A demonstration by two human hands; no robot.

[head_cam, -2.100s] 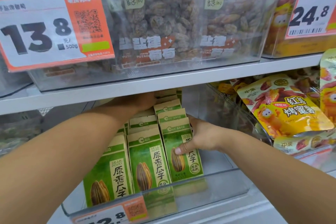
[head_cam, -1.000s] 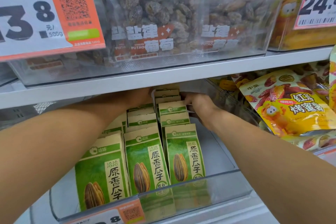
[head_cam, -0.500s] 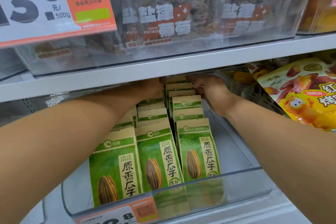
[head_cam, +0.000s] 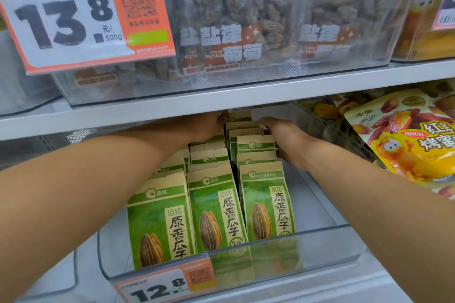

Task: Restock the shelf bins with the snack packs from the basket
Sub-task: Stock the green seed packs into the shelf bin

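At the back of the clear bin (head_cam: 320, 246), both hands reach among upright green seed packs (head_cam: 216, 214). Left hand (head_cam: 197, 125) and right hand (head_cam: 283, 135) finger positions cannot be told. Sideways pressure could topple the rows.

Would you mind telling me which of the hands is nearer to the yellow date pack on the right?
Right. The right hand sits at the right side of the sunflower seed packs, just left of the yellow date pack; the left hand is farther left.

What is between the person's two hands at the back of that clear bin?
In the head view, upright green-and-tan sunflower seed packs stand between left hand and right hand.
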